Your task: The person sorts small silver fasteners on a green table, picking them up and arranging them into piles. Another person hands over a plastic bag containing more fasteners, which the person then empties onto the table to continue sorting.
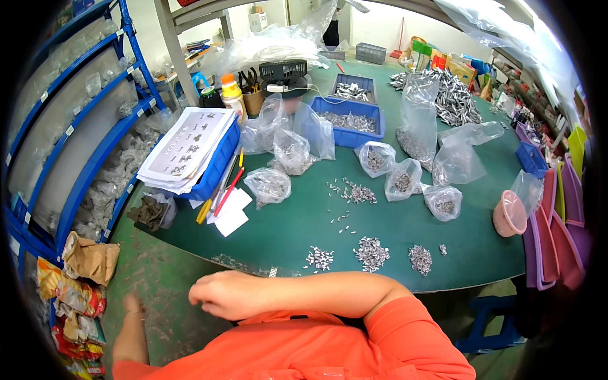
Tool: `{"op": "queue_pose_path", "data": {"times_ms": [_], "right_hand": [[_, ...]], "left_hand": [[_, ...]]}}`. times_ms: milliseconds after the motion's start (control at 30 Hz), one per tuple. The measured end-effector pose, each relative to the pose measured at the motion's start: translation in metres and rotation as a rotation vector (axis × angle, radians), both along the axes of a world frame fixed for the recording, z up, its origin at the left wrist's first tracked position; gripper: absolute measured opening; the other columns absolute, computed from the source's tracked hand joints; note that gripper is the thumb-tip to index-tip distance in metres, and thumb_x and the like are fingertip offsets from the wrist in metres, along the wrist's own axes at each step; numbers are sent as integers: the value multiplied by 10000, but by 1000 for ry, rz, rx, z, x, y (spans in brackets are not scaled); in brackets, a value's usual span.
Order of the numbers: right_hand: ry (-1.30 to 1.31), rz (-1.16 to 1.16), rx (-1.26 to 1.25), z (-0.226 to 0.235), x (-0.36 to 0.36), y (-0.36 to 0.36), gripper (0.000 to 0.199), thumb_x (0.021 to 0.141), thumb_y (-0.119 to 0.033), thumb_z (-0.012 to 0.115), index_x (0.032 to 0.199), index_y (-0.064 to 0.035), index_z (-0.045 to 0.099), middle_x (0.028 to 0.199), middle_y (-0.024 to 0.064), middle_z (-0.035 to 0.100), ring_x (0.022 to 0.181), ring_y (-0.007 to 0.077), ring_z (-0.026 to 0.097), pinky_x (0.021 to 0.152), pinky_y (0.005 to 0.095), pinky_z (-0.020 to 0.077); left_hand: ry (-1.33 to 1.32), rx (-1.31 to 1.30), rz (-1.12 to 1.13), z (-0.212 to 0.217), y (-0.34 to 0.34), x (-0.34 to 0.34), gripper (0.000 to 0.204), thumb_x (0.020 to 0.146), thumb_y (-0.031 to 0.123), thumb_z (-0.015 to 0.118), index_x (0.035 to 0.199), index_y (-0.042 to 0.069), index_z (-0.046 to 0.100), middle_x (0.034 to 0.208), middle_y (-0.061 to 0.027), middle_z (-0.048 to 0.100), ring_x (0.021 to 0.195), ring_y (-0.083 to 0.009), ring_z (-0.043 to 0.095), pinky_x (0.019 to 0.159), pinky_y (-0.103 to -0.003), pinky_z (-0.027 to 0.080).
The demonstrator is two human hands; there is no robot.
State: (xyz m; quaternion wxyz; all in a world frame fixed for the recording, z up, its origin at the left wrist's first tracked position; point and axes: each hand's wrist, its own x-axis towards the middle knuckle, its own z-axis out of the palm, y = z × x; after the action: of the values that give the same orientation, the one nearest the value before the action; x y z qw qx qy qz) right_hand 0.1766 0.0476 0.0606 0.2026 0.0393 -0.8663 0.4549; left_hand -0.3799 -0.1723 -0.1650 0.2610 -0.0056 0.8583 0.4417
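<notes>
My right forearm reaches across my body in front of the table edge. At its end my right hand is held over the floor with curled fingers; whatever is in them, if anything, is hidden. Lower at the left hangs my left hand, smeared by motion, its fingers unclear. Neither hand touches the green table. Closest to my right arm are small heaps of short metal pieces: a left pile, a middle pile, a right pile and a tiny cluster. More pieces lie scattered farther back.
Clear bags of metal parts stand about the table. Blue bins, a paper stack, pens and a pink cup are there too. Blue shelving rises at left; a blue stool is at lower right.
</notes>
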Motion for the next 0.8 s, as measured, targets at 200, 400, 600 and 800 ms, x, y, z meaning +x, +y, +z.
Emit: {"op": "queue_pose_path", "data": {"times_ms": [200, 400, 600, 800], "right_hand": [[1, 97, -99, 6, -11, -22, 166, 894, -109, 622, 1033, -23, 596, 1025, 161, 637, 1003, 366, 612, 820, 444, 500], [-187, -292, -341, -47, -18, -15, 305, 1007, -294, 542, 1070, 5, 560, 998, 186, 628, 971, 355, 619, 839, 416, 496], [-116, -354, -524, -61, -28, -13, 406, 1004, -371, 539, 896, 21, 540, 890, 186, 617, 865, 341, 609, 783, 410, 482], [132, -356, -559, -77, -35, -25, 355, 976, -318, 603, 803, -12, 552, 781, 120, 587, 738, 231, 559, 683, 367, 465]], "left_hand": [[357, -661, -2078, -34, 158, 284, 331, 905, 293, 556, 1129, 67, 649, 1078, -181, 683, 963, -320, 654, 830, -449, 505], [398, -637, -2253, -69, 192, 372, 333, 907, 291, 552, 1135, 68, 648, 1093, -185, 677, 974, -324, 651, 841, -452, 501], [435, -619, -2272, -74, 192, 378, 335, 908, 289, 548, 1140, 69, 647, 1108, -189, 672, 986, -328, 647, 851, -455, 497], [450, -627, -2331, -77, 199, 370, 337, 909, 287, 545, 1146, 70, 646, 1123, -194, 666, 997, -331, 644, 862, -458, 493]]}}
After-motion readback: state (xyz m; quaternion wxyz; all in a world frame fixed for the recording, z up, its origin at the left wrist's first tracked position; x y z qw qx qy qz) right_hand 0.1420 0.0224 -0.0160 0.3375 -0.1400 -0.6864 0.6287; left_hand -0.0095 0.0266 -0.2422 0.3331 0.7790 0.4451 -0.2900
